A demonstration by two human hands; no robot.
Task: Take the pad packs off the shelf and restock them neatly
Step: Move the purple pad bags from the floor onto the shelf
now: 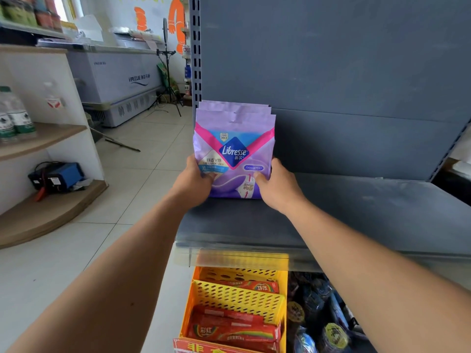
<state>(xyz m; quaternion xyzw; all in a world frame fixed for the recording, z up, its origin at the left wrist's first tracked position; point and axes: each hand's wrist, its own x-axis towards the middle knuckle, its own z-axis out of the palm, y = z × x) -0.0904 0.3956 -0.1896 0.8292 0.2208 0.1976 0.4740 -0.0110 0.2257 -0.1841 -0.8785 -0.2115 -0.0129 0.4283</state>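
Bare hands (196,182) round glossy pad packs (233,149)

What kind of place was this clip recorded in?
Most likely a small convenience shop. A grey retail shelf holds purple pad packs, a yellow basket below holds candy, and a chest freezer stands across the tiled floor.

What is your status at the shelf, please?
Left hand and right hand grip upright pad packs. Packs stand on grey shelf. Nothing in the way.
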